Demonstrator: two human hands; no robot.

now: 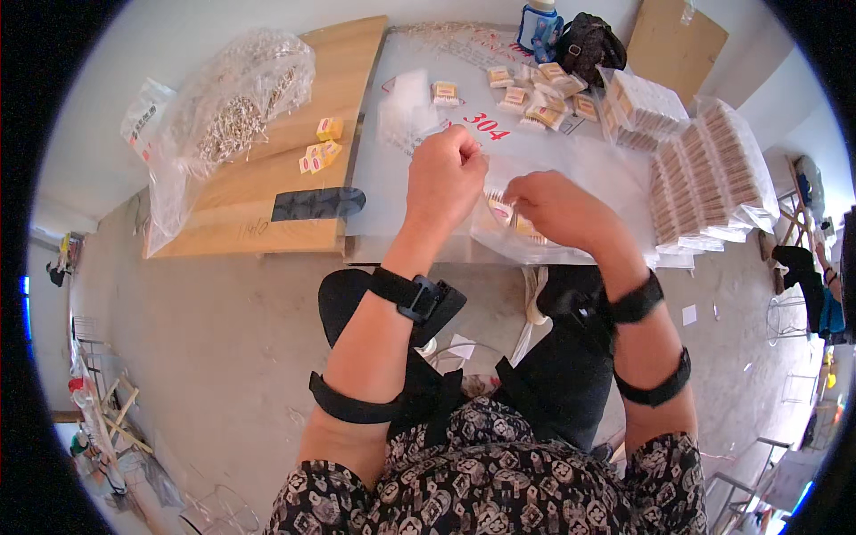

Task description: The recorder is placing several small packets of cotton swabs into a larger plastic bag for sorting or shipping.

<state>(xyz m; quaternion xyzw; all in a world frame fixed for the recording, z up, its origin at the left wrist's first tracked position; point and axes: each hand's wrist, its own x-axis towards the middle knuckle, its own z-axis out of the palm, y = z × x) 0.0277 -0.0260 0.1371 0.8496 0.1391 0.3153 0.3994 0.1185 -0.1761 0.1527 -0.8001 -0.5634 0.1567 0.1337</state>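
Observation:
My left hand (444,178) is closed in a fist-like pinch above the table's near edge; whatever its fingers hold, if anything, is hidden. To its right, my right hand (563,210) has curled fingers bent down beside a small pack of thin sticks with a yellow-and-white label (499,209). Whether those fingers grip anything is hard to see. The pack seems to lie in or on a clear plastic bag (489,239), with a second pack (530,232) partly under my right hand. Flat clear bags (408,102) lie beyond my left hand.
Several similar packs (544,94) are scattered at the back. On the right stand large wrapped stacks of packs (713,169). A big bag of loose sticks (236,120), yellow labels (321,156) and a dark strip (312,204) rest on the wooden board (214,227). A bottle (539,31) stands behind.

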